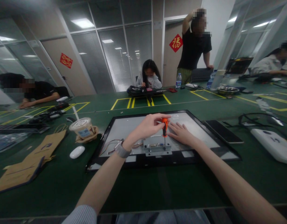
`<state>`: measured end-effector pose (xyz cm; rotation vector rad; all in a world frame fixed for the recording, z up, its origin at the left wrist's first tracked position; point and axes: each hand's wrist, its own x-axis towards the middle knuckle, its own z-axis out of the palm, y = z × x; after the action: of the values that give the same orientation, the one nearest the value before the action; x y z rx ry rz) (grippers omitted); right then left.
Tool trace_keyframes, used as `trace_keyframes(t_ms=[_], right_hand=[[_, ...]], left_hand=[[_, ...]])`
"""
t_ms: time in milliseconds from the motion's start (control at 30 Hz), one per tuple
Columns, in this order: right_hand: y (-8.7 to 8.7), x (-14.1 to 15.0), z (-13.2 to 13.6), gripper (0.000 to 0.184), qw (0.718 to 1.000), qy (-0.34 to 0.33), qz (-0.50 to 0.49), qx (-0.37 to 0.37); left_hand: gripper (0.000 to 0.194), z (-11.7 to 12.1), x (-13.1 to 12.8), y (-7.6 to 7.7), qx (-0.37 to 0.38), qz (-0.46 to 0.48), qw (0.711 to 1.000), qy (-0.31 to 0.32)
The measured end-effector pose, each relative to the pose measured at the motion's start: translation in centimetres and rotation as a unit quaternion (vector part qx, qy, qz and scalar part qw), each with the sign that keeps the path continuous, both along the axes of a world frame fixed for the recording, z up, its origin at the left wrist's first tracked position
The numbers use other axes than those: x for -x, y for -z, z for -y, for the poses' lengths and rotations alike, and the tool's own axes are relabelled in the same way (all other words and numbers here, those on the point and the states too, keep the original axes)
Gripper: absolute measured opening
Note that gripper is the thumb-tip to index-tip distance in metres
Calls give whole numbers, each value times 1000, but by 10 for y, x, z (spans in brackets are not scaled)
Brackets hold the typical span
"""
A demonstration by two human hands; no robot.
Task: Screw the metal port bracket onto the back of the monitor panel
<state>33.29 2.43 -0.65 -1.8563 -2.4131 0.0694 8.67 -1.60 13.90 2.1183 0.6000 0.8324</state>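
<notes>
In the head view my left hand (150,126), with a watch (122,148) on its wrist, closes its thumb and fingers around an upright screwdriver (165,124) with an orange and black handle. The shaft points down at a metal bracket (157,151) with connector ports, near the front edge of a flat display panel (127,126) lying back side up. My right hand (181,133) rests flat on the panel just right of the screwdriver, fingers spread and holding nothing. Thin wires (107,147) lie on the panel left of the bracket. The tip's exact contact is too small to make out.
Left of the panel are a drink cup (81,127) with a straw, a white oval case (77,152) and a brown paper bag (34,158). To the right lie a dark phone-like slab (224,131) and a white device (274,144). Several people are around the green table (143,189).
</notes>
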Motion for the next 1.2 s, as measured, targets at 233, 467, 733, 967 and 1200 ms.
trace_keyframes(t_ms=[233,467,733,967,1200], right_hand=[[-5,1,4,73,1000,-1,-14,2],[-1,1,1,73,1000,3,-6,4],[-1,-1,1,73,1000,0,-10,0],[-2,1,2,74,1000,4,0,1],[-2,1,2,74,1000,10,7,-1]], left_hand=[[22,1,-7,1,-15,19,1000,-8],[30,1,0,-4,52,22,997,61],[25,-7,-1,2,13,15,1000,-15],[30,-3,3,-5,63,3,997,47],[24,-6,1,-2,-10,-5,1000,-16]])
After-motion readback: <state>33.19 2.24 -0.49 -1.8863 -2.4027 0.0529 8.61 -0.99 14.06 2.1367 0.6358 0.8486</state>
